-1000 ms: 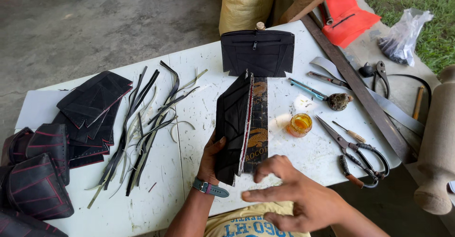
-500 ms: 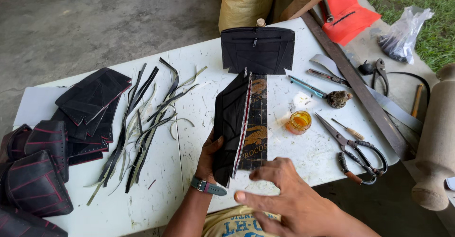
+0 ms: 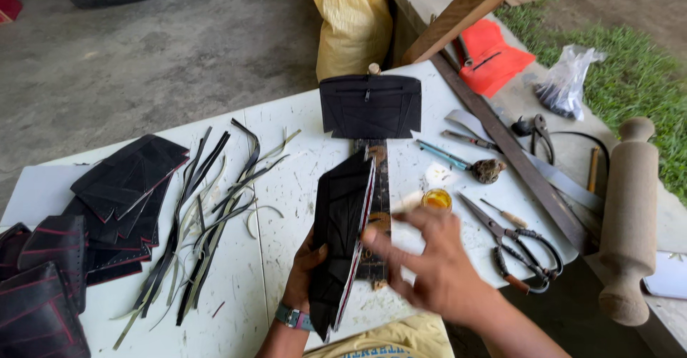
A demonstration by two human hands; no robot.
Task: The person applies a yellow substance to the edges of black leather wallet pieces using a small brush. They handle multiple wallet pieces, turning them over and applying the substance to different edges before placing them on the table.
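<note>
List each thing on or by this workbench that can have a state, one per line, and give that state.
left hand: gripping the black panel from behind
right hand: open, blurred, fingertips at the panel's edge
black panel: held on edge, tilted
black pouch: lying flat, closed
scissors: lying flat, blades shut
glue pot: open, amber inside
cut strips: loose, scattered
rolling pin: standing upright
pliers: lying on the bench

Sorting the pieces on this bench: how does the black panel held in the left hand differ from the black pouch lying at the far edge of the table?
The held panel stands on edge in the left hand, tilted; the pouch lies flat and untouched on the table. The held panel shows a reddish-and-white edge; the pouch shows a zip line across its front. The held panel looks long and narrow; the pouch looks wide and squat. Both are black.
</note>
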